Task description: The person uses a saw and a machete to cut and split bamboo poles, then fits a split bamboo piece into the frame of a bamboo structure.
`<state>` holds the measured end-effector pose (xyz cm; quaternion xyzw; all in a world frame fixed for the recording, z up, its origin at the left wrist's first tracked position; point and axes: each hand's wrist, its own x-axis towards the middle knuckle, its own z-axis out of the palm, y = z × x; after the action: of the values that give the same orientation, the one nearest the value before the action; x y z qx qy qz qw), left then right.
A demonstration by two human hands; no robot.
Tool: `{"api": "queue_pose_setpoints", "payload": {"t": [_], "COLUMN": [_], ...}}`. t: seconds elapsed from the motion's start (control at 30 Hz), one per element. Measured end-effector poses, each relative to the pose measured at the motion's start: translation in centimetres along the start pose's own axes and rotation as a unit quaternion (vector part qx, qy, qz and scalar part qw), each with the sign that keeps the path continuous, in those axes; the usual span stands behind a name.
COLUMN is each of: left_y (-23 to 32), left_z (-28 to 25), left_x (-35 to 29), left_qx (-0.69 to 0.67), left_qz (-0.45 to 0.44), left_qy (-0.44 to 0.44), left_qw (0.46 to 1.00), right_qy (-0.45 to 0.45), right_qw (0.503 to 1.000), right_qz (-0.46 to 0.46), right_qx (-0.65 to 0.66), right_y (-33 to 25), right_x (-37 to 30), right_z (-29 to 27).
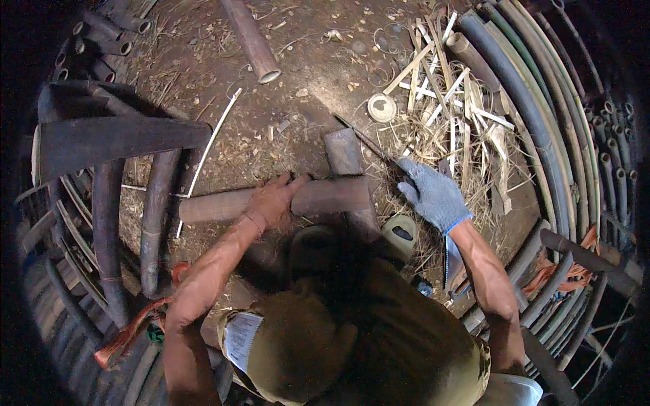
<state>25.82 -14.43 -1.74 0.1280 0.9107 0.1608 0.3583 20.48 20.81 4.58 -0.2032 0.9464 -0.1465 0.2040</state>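
Left fingers [296, 185] lie spread over the bamboo tube [330, 196]; right fingers [410, 168] grasp a knife [367, 141].

Hidden: handle of knife [372, 145], in R hand [433, 195]; underside of tube [220, 205], plus part beneath L hand [274, 201]; mid. of block [344, 152], under tube. Cut off: upper pole [247, 37], top edge; L arm [193, 298], lower edge. Unclear: L shoe [315, 247], deep shadow; sm. blue obj. [424, 287], kind n/k; R poles [552, 122], partly lost in dark rim.
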Motion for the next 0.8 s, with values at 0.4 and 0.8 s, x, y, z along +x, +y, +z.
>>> {"api": "queue_pose_setpoints", "payload": {"t": [0.4, 0.8], "left_y": [-2.7, -1.3], "left_z": [1.1, -0.5], "left_x": [0.4, -0.2], "left_qx": [-0.055, -0.067], "left_qz": [0.067, 0.001], "left_qy": [0.021, 0.021], "left_qw": [0.996, 0.998], "right_qy": [0.087, 0.116], "right_qw": [0.975, 0.978], "right_qz": [0.083, -0.022], "right_qx": [0.186, 0.171], "right_y": [-6.3, -9.5], "right_x": [-4.8, -3.3], "right_z": [2.9, 1.2]}}
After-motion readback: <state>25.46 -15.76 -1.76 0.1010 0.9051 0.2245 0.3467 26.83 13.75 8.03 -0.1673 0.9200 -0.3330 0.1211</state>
